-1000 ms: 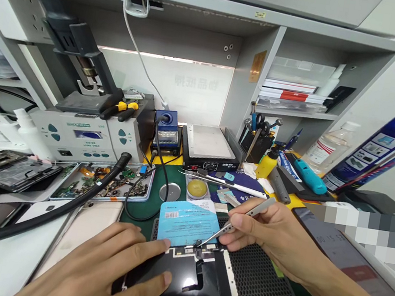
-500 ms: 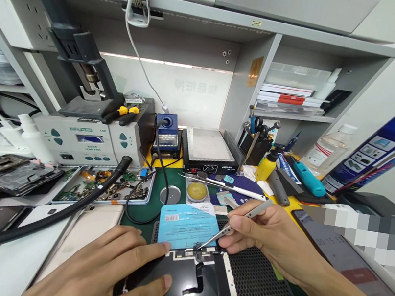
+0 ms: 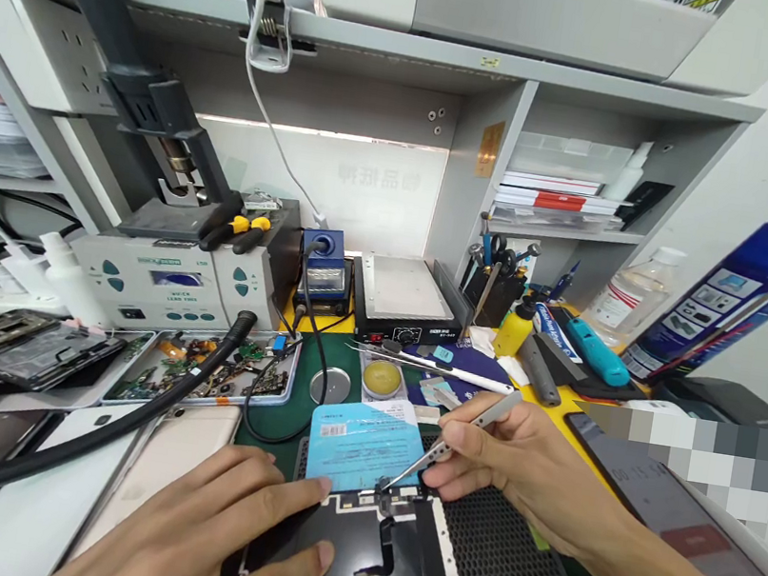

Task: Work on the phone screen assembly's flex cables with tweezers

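A black display panel with white edging lies in front of me, its back side up, and a dark bent ribbon cable runs down its middle. My left hand rests over the panel's left part, fingers stretched out, index fingertip at the top edge and thumb on the black surface. Pinched in my right hand are metal tweezers. Their tips meet a small dark connector piece at the panel's top edge; whether they grip it I cannot tell. Behind the panel lies a light-blue printed packet.
Beneath the panel's right side is a black perforated mat. A thick black hose crosses the left side over phones and a parts tray. A heating plate and soldering station stand behind. A phone lies at right.
The camera view has tilted slightly upward. My hands, the tweezers and the panel keep nearly the same positions, with the tweezer tips still at the connector.
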{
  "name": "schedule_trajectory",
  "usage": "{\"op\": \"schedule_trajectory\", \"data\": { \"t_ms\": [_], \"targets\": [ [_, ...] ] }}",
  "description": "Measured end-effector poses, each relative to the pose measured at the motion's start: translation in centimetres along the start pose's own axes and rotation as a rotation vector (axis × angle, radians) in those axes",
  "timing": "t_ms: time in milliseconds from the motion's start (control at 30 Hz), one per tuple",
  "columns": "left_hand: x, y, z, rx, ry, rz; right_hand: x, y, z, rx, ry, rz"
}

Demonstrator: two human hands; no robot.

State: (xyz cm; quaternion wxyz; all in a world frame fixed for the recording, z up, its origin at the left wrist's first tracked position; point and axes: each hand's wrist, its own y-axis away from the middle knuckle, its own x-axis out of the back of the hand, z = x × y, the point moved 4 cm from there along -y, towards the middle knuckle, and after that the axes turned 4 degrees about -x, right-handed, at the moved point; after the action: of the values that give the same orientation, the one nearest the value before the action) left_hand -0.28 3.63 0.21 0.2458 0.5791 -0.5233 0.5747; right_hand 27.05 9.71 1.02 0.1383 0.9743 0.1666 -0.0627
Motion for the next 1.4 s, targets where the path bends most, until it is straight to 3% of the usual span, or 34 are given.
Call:
{"op": "schedule_trajectory", "data": {
  "t_ms": [500,700,833,967,1133,1300,1400],
  "targets": [
    [0.8,-0.5,-0.1,-0.010,0.014,0.137,0.0,-0.2,0.4,-0.020,-0.022,-0.006],
    [0.9,-0.5,0.2,0.069,-0.012,0.106,-0.1,-0.3,0.3,-0.033,-0.032,-0.004],
    [1.3,-0.7,0.3,0.025,0.023,0.136,-0.1,-0.3,0.3,-0.039,-0.034,0.000],
    [1.2,-0.7,-0.1,0.068,0.026,0.102,-0.1,-0.3,0.3,-0.038,-0.039,0.002],
    [1.1,-0.5,0.1,0.011,0.038,0.176,-0.2,-0.2,0.3,-0.035,-0.038,0.000],
    [1.1,-0.6,0.1,0.076,0.021,0.091,-0.2,-0.2,0.2,-0.021,-0.029,-0.009],
    [1.1,-0.5,0.1,0.021,0.027,0.130,-0.3,-0.1,0.0,-0.008,-0.017,-0.020]
  ]
}}
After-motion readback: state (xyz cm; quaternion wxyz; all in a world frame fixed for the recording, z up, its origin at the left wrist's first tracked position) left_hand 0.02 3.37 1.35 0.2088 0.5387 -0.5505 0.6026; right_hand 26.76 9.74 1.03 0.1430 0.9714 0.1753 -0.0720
